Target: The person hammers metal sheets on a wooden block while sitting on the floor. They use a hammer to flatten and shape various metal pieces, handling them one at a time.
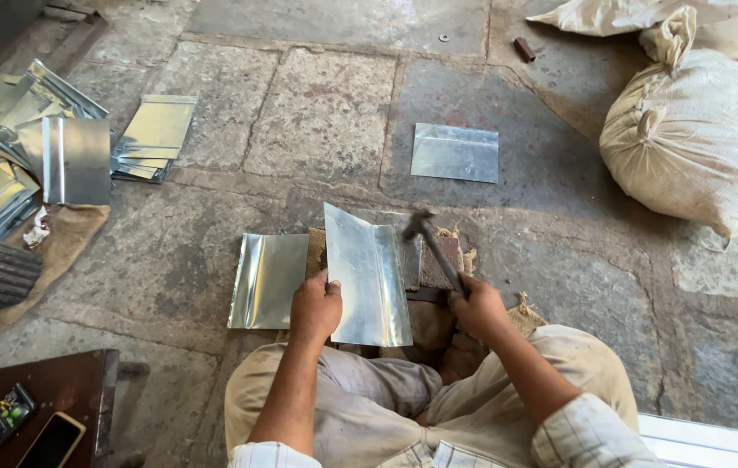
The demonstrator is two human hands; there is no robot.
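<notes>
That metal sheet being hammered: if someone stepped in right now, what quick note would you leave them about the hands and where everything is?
Left hand: pressing down the near edge of the bent sheet, which lies over a block on the floor.
Right hand: gripping the hammer, its head raised over the sheet's right edge.
Nearby: another bent sheet to the left, one flat sheet ahead, stacks of folded sheets far left, a sack on the right.
Done: the held sheet already has a crease along its right side.
Left: the flat sheet ahead looks unworked; how far the held sheet's fold has got, I cannot tell.
</notes>
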